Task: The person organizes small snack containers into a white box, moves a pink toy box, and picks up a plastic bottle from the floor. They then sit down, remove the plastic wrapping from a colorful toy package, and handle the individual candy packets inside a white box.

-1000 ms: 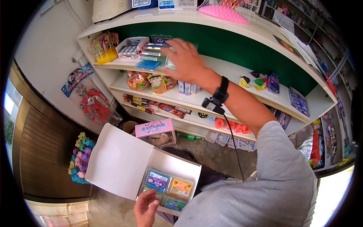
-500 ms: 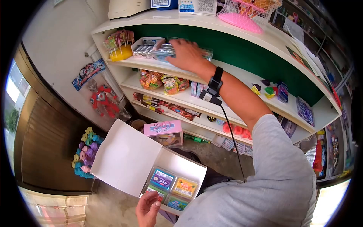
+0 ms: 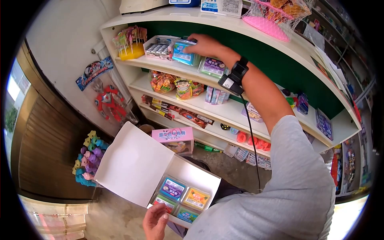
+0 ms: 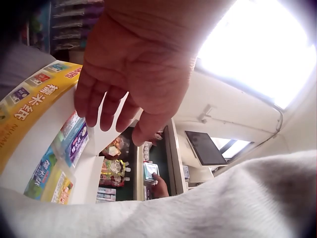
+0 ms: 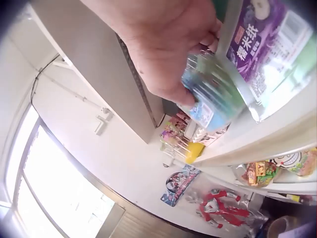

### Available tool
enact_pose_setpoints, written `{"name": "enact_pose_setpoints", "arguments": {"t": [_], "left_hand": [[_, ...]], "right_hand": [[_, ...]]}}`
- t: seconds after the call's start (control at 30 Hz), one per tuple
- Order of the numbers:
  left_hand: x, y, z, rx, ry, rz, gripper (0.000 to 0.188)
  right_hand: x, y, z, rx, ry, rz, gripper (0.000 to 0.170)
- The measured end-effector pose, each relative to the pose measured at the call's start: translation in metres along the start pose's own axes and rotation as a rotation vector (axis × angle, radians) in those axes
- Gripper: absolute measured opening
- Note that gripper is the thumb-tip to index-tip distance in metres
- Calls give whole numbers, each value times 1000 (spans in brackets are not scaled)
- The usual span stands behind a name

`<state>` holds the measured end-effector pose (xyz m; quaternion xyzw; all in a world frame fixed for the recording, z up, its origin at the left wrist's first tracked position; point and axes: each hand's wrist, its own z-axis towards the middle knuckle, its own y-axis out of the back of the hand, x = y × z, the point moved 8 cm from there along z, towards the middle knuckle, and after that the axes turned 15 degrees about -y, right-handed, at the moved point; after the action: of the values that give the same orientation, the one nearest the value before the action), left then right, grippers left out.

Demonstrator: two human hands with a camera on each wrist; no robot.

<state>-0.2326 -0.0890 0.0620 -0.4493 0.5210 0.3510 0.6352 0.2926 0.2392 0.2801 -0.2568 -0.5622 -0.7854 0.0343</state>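
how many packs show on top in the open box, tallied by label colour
Purple-label pack: 1
Yellow-label pack: 1
Red-and-green pack, partly hidden by the left hand: 1
Blue-and-green pack: 1
Total: 4 showing on top in the open box

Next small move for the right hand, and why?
Probably press the blue-fronted stack squarely onto the upper shelf before loosening the right hand. Its thumb sits in front of the stack, fingers reaching behind, so the grip seems to steady it; the purple pack stands close beside, and a careless release might knock it.
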Motion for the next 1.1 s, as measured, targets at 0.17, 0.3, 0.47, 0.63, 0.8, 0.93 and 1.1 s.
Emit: {"name": "enact_pose_setpoints", "arguments": {"t": [0.17, 0.3, 0.47, 0.63, 0.8, 0.93, 1.1], "left_hand": [[2, 0, 4, 10, 12, 9, 35], [4, 0, 5, 11, 25, 11, 35], [5, -1, 7, 18, 32, 20, 36], [3, -3, 7, 15, 38, 33, 36], [4, -3, 6, 14, 33, 36, 36], [6, -2, 6, 16, 36, 43, 37], [5, -3, 7, 23, 33, 41, 37]], "right_hand": [[-1, 8, -15, 87, -75, -78, 68], [11, 13, -32, -52, 7, -131, 62], [25, -5, -52, -124, 90, -244, 54], [32, -2, -63, -329, 272, -234, 45], [43, -21, -70, -315, 443, -369, 44], [51, -32, -88, -278, 395, -442, 50], [56, -34, -91, -320, 382, -375, 61]]}}
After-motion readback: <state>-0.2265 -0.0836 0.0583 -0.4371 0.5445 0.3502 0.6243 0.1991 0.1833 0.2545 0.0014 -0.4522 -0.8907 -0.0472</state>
